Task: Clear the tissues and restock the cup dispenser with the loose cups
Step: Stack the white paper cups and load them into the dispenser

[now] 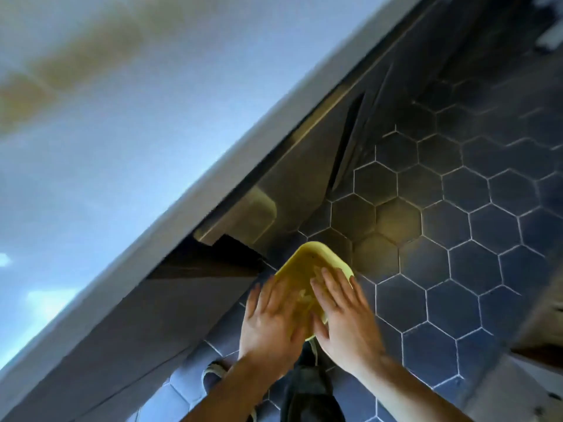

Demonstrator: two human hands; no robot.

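Note:
A pale yellow tray with rounded corners and a raised rim is held low over the floor, tilted away from me. My left hand lies against its left side with the fingers stretched out. My right hand rests on its right side, fingers also flat and spread. Between the two hands a small pale scrap lies on the tray; it is too blurred to name. No cups, cup dispenser or clear tissues are in view.
A light countertop fills the left half, its thick edge running diagonally. Below it are dark cabinet fronts with an open gap. Dark hexagon floor tiles spread to the right. My shoe and trouser leg show below the hands.

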